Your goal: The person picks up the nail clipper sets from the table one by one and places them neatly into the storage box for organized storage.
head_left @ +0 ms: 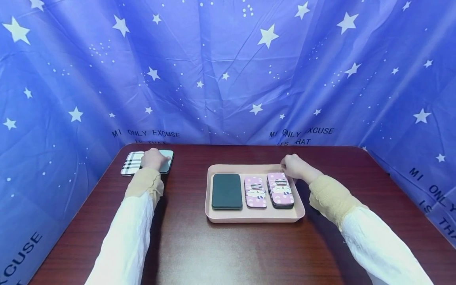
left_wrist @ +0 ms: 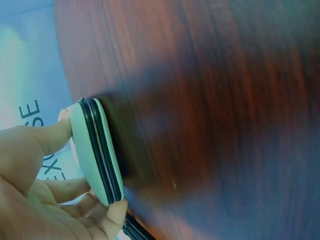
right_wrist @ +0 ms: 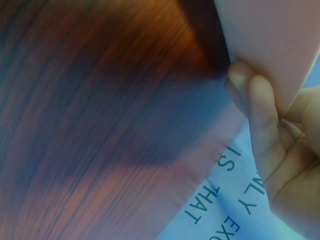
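At the table's far left, my left hand [head_left: 153,159] holds a slim mint-green case [head_left: 166,156] with dark edges. The left wrist view shows the thumb on one side of this case [left_wrist: 86,150] and fingertips at its lower end. Beside it, partly behind the hand, lies a black-and-white plaid case [head_left: 131,163]. My right hand [head_left: 296,167] pinches the far right corner of a pale pink tray [head_left: 254,217]; thumb and fingers stand either side of the tray wall [right_wrist: 272,40] in the right wrist view.
Inside the tray lie a dark green case [head_left: 227,192] and two pink cartoon-print cases, one in the middle [head_left: 255,192] and a thicker one [head_left: 280,190] at right. A blue star-print curtain [head_left: 228,95] hangs behind the brown wooden table [head_left: 192,249].
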The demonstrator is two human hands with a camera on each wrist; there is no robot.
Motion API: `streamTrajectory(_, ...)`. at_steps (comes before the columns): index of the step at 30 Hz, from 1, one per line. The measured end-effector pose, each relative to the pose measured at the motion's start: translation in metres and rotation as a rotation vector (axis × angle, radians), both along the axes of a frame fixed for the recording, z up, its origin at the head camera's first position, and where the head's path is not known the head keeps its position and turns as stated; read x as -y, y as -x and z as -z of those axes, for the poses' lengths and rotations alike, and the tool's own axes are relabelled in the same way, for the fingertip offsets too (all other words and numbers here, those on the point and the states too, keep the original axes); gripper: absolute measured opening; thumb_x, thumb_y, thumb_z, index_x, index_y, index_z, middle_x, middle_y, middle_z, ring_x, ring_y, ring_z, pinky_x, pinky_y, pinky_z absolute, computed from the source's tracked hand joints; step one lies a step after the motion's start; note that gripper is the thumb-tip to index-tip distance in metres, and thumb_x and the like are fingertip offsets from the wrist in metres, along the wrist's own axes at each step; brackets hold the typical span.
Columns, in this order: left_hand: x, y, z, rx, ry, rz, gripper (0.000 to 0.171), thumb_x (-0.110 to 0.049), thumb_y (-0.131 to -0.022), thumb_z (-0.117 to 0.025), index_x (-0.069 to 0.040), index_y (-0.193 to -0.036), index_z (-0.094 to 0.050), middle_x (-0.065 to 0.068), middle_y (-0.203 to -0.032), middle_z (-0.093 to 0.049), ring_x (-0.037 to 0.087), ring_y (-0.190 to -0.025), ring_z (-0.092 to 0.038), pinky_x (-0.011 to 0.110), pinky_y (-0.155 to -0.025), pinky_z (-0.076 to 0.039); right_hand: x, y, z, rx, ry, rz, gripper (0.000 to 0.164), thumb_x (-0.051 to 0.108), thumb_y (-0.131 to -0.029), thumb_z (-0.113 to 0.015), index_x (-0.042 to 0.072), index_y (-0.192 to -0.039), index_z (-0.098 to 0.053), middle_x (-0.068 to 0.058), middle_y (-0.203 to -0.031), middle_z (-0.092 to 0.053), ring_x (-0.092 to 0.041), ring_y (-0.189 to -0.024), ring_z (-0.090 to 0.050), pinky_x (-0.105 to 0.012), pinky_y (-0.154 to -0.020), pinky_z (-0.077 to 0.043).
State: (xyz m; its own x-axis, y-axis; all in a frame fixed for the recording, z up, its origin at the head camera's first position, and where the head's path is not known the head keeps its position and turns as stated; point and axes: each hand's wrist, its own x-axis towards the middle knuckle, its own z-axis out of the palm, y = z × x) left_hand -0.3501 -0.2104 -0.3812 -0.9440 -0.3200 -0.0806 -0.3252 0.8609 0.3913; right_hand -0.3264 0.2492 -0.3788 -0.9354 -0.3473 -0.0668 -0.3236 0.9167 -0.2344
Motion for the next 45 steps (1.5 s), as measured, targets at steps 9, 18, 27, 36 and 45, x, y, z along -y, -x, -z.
streamTrajectory(9,0.005,0.003,0.003,-0.043,-0.069,0.007,0.065,-0.037,-0.081,-0.07,0.014,-0.117,-0.054,0.033,-0.117,-0.056,0.04,-0.108,-0.054,0.045,-0.093,-0.046,0.0,0.001,0.0,-0.025,-0.01,-0.012,0.016,0.0,-0.085,-0.055,0.002,-0.074,-0.066,-0.011,-0.069,-0.066,-0.008,-0.037,-0.055,-0.022,-0.042,-0.048)
streamTrajectory(18,0.011,0.004,0.002,-0.02,-0.188,-0.011,0.07,-0.034,-0.08,-0.07,0.018,-0.121,-0.047,0.032,-0.119,-0.052,0.038,-0.107,-0.051,0.043,-0.095,-0.044,0.0,0.002,0.002,-0.013,-0.003,-0.009,0.016,0.0,-0.085,-0.054,0.002,-0.075,-0.066,-0.011,-0.069,-0.066,-0.007,-0.036,-0.054,-0.023,-0.039,-0.048)
streamTrajectory(27,0.044,0.045,0.037,-0.007,-0.211,-0.007,0.061,-0.03,-0.085,-0.058,0.019,-0.121,-0.048,0.033,-0.115,-0.054,0.039,-0.103,-0.054,0.042,-0.088,-0.048,-0.001,0.001,0.001,-0.014,0.005,-0.02,0.017,-0.001,-0.086,-0.054,0.002,-0.072,-0.065,-0.009,-0.065,-0.065,-0.007,-0.034,-0.053,-0.023,-0.038,-0.047)
streamTrajectory(36,0.07,0.072,0.073,-0.059,-0.298,-0.035,0.058,-0.027,-0.082,-0.063,0.016,-0.118,-0.051,0.031,-0.111,-0.056,0.036,-0.097,-0.055,0.038,-0.08,-0.05,-0.002,0.001,0.003,-0.007,0.003,-0.009,0.017,-0.001,-0.086,-0.053,0.001,-0.075,-0.065,-0.012,-0.069,-0.066,-0.007,-0.035,-0.053,-0.023,-0.038,-0.047)
streamTrajectory(45,0.02,0.006,0.003,-0.017,-0.551,-0.106,0.048,-0.014,-0.092,-0.052,0.019,-0.126,-0.041,0.022,-0.108,-0.046,0.026,-0.088,-0.05,0.037,-0.077,-0.053,-0.002,0.002,0.003,-0.003,0.004,-0.009,0.018,-0.001,-0.087,-0.053,0.003,-0.072,-0.064,-0.01,-0.067,-0.065,-0.008,-0.035,-0.054,-0.023,-0.038,-0.047)
